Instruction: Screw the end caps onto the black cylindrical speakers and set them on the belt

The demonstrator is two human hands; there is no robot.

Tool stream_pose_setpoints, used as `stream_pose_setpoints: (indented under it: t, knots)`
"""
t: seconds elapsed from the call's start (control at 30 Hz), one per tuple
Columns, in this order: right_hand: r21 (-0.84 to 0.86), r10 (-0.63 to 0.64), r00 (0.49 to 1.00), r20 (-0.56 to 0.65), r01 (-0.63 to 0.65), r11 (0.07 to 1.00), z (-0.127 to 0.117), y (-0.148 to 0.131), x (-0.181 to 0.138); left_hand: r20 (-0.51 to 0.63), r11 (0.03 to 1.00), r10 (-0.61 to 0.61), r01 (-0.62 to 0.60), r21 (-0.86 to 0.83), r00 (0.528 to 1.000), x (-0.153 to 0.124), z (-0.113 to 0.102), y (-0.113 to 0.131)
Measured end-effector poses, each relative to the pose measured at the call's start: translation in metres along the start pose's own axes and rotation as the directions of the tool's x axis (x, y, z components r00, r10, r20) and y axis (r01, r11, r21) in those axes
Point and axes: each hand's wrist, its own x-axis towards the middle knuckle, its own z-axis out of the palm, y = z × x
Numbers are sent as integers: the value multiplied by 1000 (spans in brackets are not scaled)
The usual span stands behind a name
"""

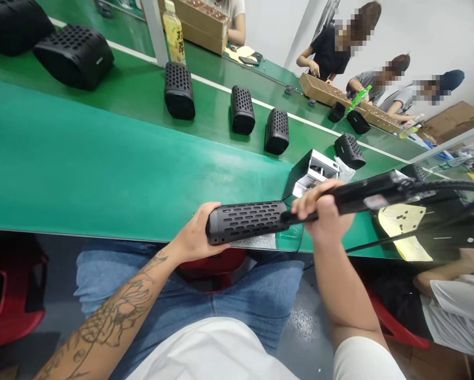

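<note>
My left hand (199, 235) is wrapped round the near-left end of a black speaker housing with a slotted grille (248, 219), which lies on its side at the bench's front edge. In my right hand (326, 211) is a black electric screwdriver (371, 192), held level with its cable trailing right. Its tip end reaches the right end of the speaker housing; whether it touches a screw cannot be made out. Under the housing lies a clear plastic sheet or bag (261, 241). Just behind my right hand stands a black-and-white box-shaped device (312, 171).
Several more black speaker housings, such as one at the left (76, 55), stand along the green bench (102, 153). A yellow drink bottle (174, 34) is by a white post. Yellow paper with small black parts (403, 227) lies right. Co-workers sit across and at the right.
</note>
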Motion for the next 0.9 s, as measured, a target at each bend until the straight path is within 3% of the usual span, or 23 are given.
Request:
stream_pose_setpoints:
  t: [0.07, 0.17, 0.3, 0.43, 0.53, 0.63, 0.73, 0.9]
  knots:
    - [-187, -133, 963, -235, 90, 978, -29, 9, 29, -16, 1000, 17, -17, 0, 1000, -1, 3, 1]
    - [-370, -230, 900, -370, 85, 925, -71, 37, 61, -34, 999, 36, -35, 15, 999, -2, 8, 2]
    - [-325, -196, 910, -366, 72, 943, -100, 68, 62, -47, 996, 77, -75, 38, 996, 1, 11, 3]
    - [-289, -173, 934, -313, 80, 954, -98, 61, 48, -25, 998, 58, -57, 32, 998, 4, 12, 3]
    - [-251, -188, 930, -317, 109, 962, -78, 34, 37, 0, 997, 75, -75, 10, 997, 7, 12, 4]
    - [-88, -190, 938, -291, 171, 981, -39, -3, 16, 23, 995, 100, -99, -13, 995, 8, 12, 5]
    - [76, -163, 984, -69, 168, 983, 12, -33, -13, 13, 994, 100, -100, -47, 995, 8, 14, 3]
    - [256, -157, 959, 237, 94, 962, 80, -39, -45, -56, 983, 130, -136, -120, 990, 8, 21, 1]
